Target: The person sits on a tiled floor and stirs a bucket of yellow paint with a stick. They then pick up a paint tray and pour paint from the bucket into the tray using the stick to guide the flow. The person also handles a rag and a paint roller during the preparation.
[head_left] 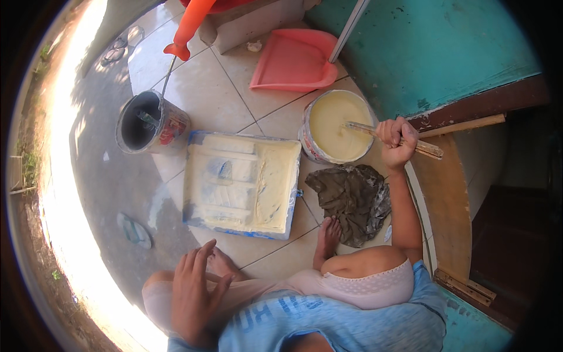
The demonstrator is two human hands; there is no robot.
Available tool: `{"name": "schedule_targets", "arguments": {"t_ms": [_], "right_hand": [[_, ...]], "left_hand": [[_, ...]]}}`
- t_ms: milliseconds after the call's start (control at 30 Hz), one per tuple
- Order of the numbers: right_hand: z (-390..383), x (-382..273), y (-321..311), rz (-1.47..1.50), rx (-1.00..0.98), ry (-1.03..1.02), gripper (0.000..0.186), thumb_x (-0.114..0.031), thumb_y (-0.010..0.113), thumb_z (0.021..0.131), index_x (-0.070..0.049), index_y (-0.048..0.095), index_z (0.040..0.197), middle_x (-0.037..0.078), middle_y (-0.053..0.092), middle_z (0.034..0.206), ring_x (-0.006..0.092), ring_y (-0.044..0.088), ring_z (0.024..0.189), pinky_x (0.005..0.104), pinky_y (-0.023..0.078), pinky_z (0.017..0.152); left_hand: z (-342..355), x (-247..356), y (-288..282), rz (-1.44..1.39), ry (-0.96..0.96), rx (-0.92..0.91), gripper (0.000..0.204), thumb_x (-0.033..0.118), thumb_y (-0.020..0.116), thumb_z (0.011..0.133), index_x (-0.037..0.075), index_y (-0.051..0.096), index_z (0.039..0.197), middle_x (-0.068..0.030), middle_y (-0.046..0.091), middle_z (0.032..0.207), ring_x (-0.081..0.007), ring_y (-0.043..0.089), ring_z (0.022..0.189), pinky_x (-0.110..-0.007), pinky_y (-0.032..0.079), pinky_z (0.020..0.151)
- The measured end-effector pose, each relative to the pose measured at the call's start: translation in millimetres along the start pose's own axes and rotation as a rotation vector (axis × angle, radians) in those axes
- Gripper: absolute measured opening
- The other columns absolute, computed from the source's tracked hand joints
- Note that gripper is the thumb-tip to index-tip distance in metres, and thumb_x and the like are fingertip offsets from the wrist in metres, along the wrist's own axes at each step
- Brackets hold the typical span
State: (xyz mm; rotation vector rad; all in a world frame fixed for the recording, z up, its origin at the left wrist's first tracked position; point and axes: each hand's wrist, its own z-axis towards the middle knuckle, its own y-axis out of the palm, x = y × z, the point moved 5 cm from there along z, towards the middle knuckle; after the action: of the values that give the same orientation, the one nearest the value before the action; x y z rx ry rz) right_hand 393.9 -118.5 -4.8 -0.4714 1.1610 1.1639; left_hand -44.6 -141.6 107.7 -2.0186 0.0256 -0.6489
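My right hand [399,141] is closed around a wooden stick [431,151], and the stick's far end dips into cream-coloured paint [331,120]. That paint fills a round bucket [311,142] at the right, nearly to the rim. My left hand [196,293] rests near my left knee with its fingers stretched out, holding nothing. Between my feet and the buckets lies a blue-edged paint tray [185,196], coated with the same cream paint. A crumpled dark cloth [349,199] sits on the tiles beside my right foot, below the paint bucket.
A dark bucket [173,125] with a tool inside stands left of the tray. An orange handle [193,23] on a metal rod reaches down near it. A pink dustpan [290,61] lies at the back. One slipper [135,230] is left; a wooden board [448,205] stands right.
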Motion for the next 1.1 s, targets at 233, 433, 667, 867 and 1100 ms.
{"name": "schedule_targets", "arguments": {"t_ms": [233,433,667,867,1100], "right_hand": [[0,-27,-16,0.042,-0.051,0.215,0.045,-0.034,0.041,0.102,-0.013,0.032,0.063,-0.002,0.027,0.052,0.0096,0.022,0.047,0.0288,0.025,0.05],[8,4,-15,0.136,0.051,-0.003,0.041,-0.031,0.041,0.101,-0.015,0.031,0.064,-0.003,0.025,0.051,0.0097,0.019,0.047,0.0292,0.021,0.051],[9,-9,-43,0.264,-0.111,0.269,0.042,-0.031,0.036,0.106,-0.016,0.033,0.067,-0.004,0.027,0.052,0.0073,0.021,0.045,0.0252,0.028,0.049],[9,3,-36,0.066,-0.02,0.057,0.042,-0.032,0.041,0.102,-0.015,0.033,0.065,-0.004,0.026,0.052,0.009,0.021,0.047,0.0291,0.024,0.051],[12,-13,-23,0.203,-0.12,0.271,0.042,-0.033,0.041,0.101,-0.016,0.032,0.063,-0.004,0.029,0.051,0.0095,0.02,0.046,0.0299,0.025,0.052]], "left_hand": [[-2,-1,-3,-0.028,-0.062,-0.039,0.067,0.026,0.079,0.081,0.007,0.052,0.14,-0.0151,0.063,0.12,-0.0347,0.058,0.116,-0.044,0.047,0.096],[-6,-4,-3,-0.076,-0.033,-0.052,0.065,0.027,0.076,0.085,0.009,0.05,0.142,-0.0137,0.061,0.122,-0.0347,0.055,0.117,-0.043,0.046,0.1],[-10,-3,-8,-0.101,-0.049,-0.026,0.064,0.026,0.076,0.085,0.01,0.05,0.141,-0.0143,0.061,0.12,-0.0354,0.055,0.117,-0.043,0.045,0.1],[-7,-3,-4,-0.095,-0.03,-0.014,0.068,0.026,0.079,0.081,0.008,0.051,0.141,-0.0143,0.061,0.123,-0.0351,0.056,0.118,-0.045,0.046,0.099],[-2,-3,-1,-0.025,-0.003,0.013,0.07,0.024,0.08,0.078,0.005,0.052,0.139,-0.015,0.063,0.121,-0.0358,0.057,0.115,-0.045,0.047,0.097]]}}
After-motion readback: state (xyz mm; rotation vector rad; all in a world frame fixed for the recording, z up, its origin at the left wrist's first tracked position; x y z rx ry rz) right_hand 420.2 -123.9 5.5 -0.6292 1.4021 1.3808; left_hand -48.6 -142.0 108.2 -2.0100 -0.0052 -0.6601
